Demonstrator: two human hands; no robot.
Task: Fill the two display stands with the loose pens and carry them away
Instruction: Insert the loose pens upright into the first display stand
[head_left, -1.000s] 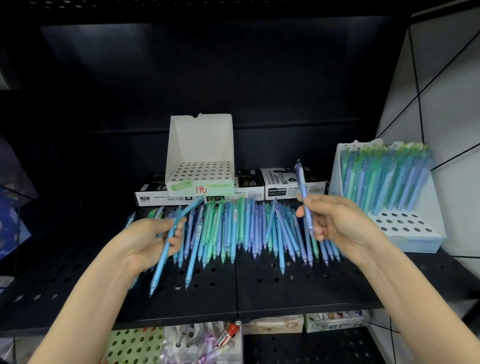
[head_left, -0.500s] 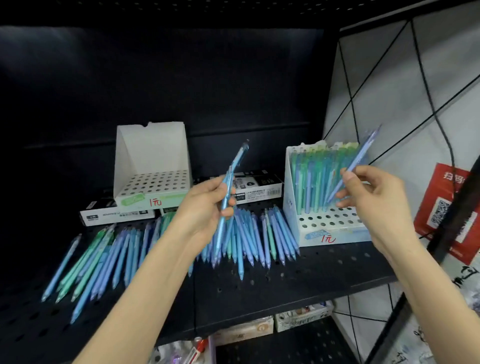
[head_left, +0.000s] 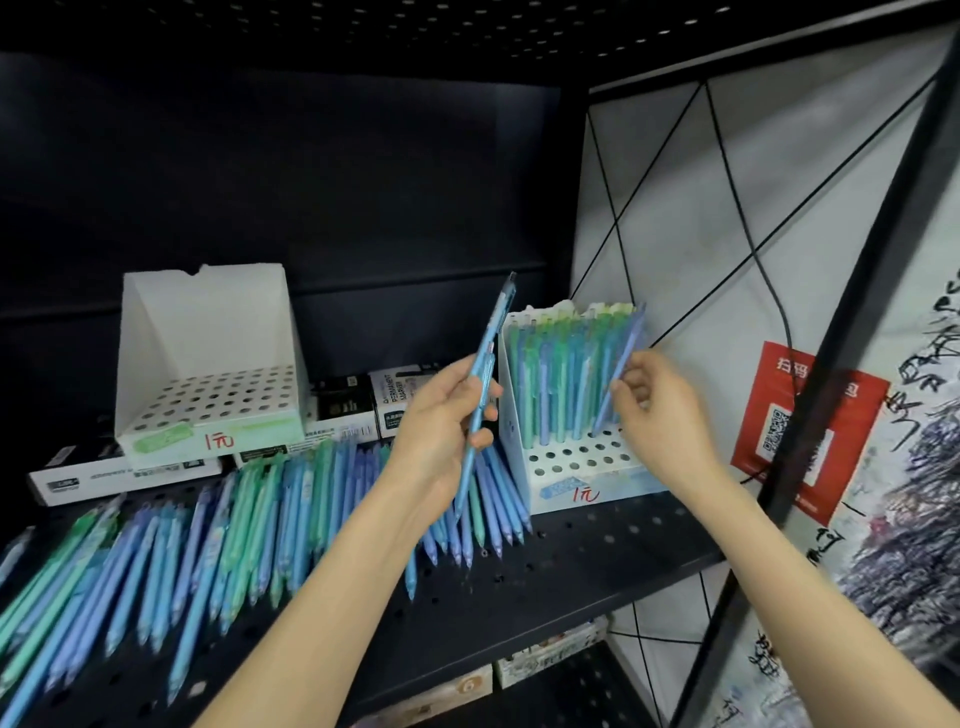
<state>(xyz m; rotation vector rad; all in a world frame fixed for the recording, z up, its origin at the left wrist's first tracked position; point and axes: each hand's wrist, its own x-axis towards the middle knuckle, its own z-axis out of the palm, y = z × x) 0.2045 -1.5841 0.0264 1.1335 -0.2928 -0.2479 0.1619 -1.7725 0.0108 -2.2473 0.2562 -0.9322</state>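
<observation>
Two white perforated display stands sit on a black shelf (head_left: 571, 561). The left stand (head_left: 208, 410) holds no pens. The right stand (head_left: 576, 467) has its back rows packed with blue and green pens. Many loose pens (head_left: 249, 519) lie in a row along the shelf. My left hand (head_left: 441, 421) grips one blue pen (head_left: 488, 364) upright, just left of the right stand. My right hand (head_left: 660, 410) pinches a lilac-blue pen (head_left: 621, 374) whose tip is down in a hole of the right stand.
Flat marker boxes (head_left: 363, 410) lie behind the loose pens under the left stand. A white wall panel with black wires and a red QR poster (head_left: 779, 431) is to the right. A dark slanted post (head_left: 831, 332) crosses in front. More boxes sit on the shelf below.
My right hand has lowered its pen from above the right stand into a hole. My left hand with its pen has drifted right, nearer that stand. The camera has turned slightly right.
</observation>
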